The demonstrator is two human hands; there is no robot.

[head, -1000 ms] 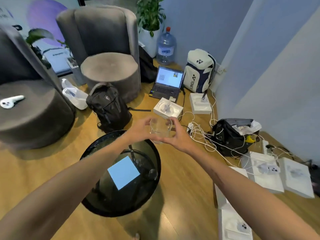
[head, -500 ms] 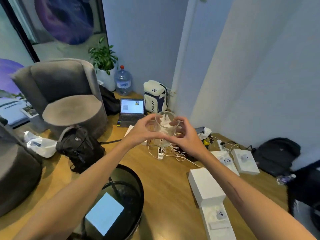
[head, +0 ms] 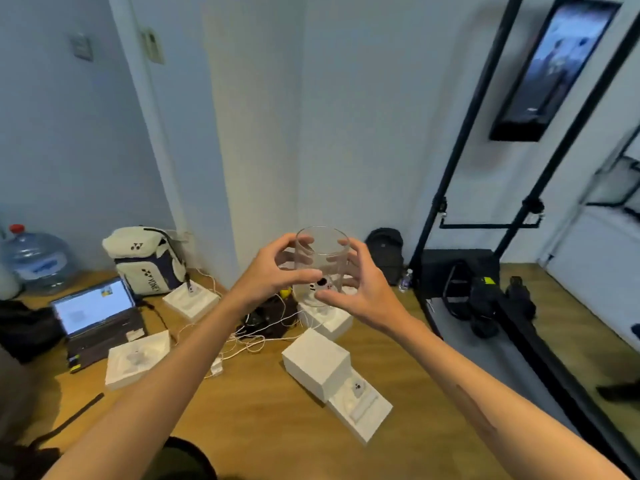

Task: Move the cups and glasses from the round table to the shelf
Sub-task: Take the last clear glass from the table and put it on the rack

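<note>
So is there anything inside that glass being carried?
Nothing shows inside the glass; it looks empty. Through its clear wall you see fingers of the left hand and right hand, and a white box on the floor. Its base is partly covered by the hands.

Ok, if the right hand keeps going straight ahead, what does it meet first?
Probably the pale wall ahead; the right hand, holding the glass, has open air before it, though depth is unclear.

1. Clear glass (head: 321, 259) upright, held in the air, left hand (head: 268, 273) and right hand (head: 360, 289) curled round its sides.
2. Wood floor (head: 270, 420) below: white boxes (head: 317, 363), open laptop (head: 95, 311), white backpack (head: 145, 259), water jug (head: 36, 259).
</note>
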